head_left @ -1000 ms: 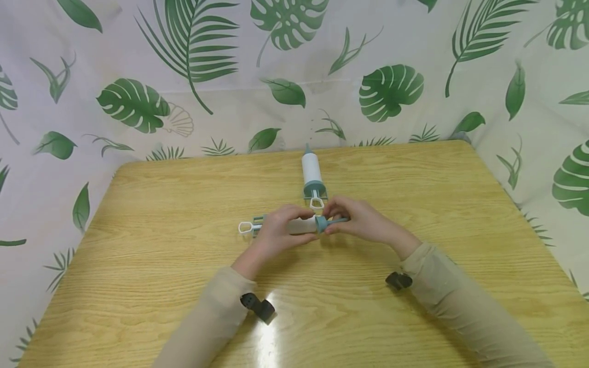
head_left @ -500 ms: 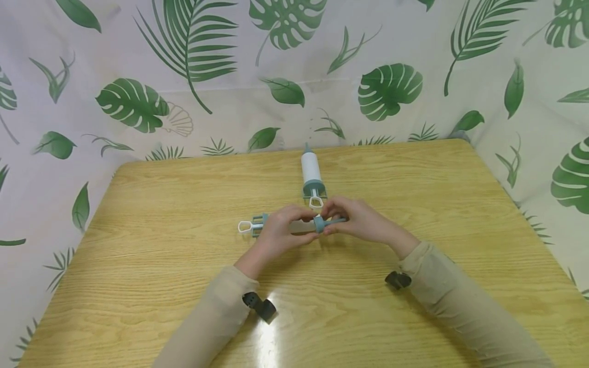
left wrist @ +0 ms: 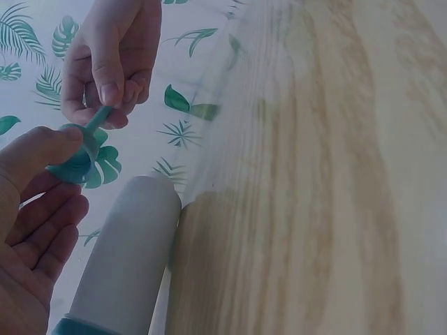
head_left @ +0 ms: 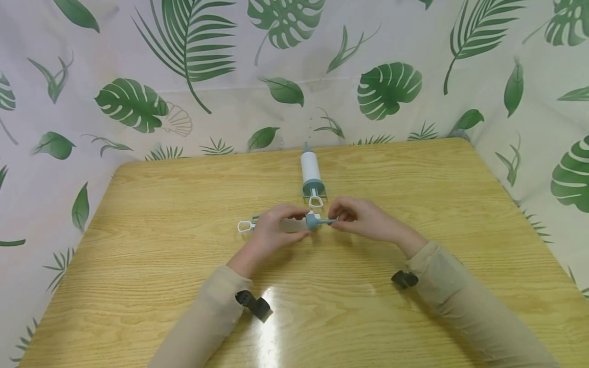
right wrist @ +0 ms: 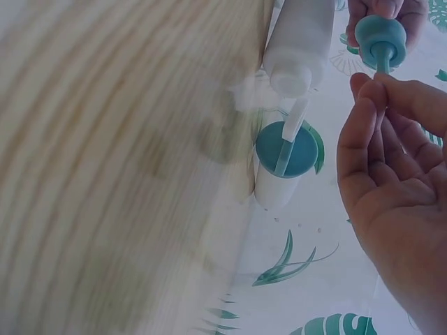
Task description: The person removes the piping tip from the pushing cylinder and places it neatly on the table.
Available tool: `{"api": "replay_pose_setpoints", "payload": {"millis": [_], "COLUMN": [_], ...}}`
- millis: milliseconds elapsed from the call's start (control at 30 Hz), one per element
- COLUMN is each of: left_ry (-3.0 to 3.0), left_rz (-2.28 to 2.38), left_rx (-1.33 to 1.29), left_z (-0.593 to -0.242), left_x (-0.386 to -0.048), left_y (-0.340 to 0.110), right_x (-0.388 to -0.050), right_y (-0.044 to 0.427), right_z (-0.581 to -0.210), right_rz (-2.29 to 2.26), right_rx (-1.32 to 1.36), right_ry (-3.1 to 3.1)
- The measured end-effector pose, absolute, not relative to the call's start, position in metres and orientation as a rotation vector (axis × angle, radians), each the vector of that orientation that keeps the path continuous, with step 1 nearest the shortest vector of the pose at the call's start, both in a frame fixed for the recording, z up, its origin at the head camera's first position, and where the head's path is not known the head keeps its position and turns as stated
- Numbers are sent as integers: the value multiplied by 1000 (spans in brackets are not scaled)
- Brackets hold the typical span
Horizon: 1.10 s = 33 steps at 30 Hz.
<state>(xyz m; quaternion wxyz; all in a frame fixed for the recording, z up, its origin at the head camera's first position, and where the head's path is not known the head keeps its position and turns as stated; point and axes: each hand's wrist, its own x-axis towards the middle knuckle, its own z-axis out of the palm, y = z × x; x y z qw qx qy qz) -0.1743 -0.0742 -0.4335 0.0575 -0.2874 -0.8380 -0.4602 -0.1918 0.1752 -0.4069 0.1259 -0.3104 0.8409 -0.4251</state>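
At the centre of the head view the near syringe lies in two parts on and above the worktop [head_left: 184, 204]; its teal nozzle cap [head_left: 312, 221] is off, held between both hands, while its white barrel [left wrist: 126, 258] lies on the wood under the left palm, with the white plunger handle [head_left: 253, 225] sticking out left of centre. The left hand [head_left: 271, 227] pinches the wide, hollow end of the cap between thumb and fingers; the right hand [head_left: 363, 220], right of centre, pinches the thin tip of the same cap, so both hands are clamped on one part; in the left wrist view the cap sits left of and above the barrel's front end, clearly apart from it; in the right wrist view the barrel's white neck [right wrist: 290, 82] is bare at the top. Just above the hands in the head view the far syringe [head_left: 310, 167] lies whole, its teal tip pointing to the back edge and its looped pull toward the hands. As a judgement, the work is partway: cap and barrel are separated on the near syringe, and joining or parting is undone on the far one; whether the cap is due to go back on cannot be told from this moment.
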Motion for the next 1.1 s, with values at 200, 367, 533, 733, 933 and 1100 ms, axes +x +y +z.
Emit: {"api": "replay_pose_setpoints", "payload": {"millis": [200, 367, 533, 733, 933, 1100], "left_ry": [-2541, -2501, -2482, -2463, -2452, -2462], "left_rz": [-1376, -1383, -1377, -1367, -1344, -1341], "left_rx": [-909, -966, -1005, -1023, -1032, -1017], "left_z": [-435, -436, -435, -436, -438, -437], "left_x": [-175, -176, -175, -175, -176, -176], "left_y": [-75, -74, -72, -70, -70, -70], "right_x": [-192, -192, -192, -192, -192, -192], "right_y": [174, 170, 167, 164, 165, 165], "right_z": [-407, -409, -410, -411, -411, -411], "right_rz": [-1248, -1281, -1278, -1268, -1261, -1259], "right_rx": [-907, -918, -920, -931, -932, -938], "right_ry": [2425, 2389, 2390, 2382, 2383, 2388]}}
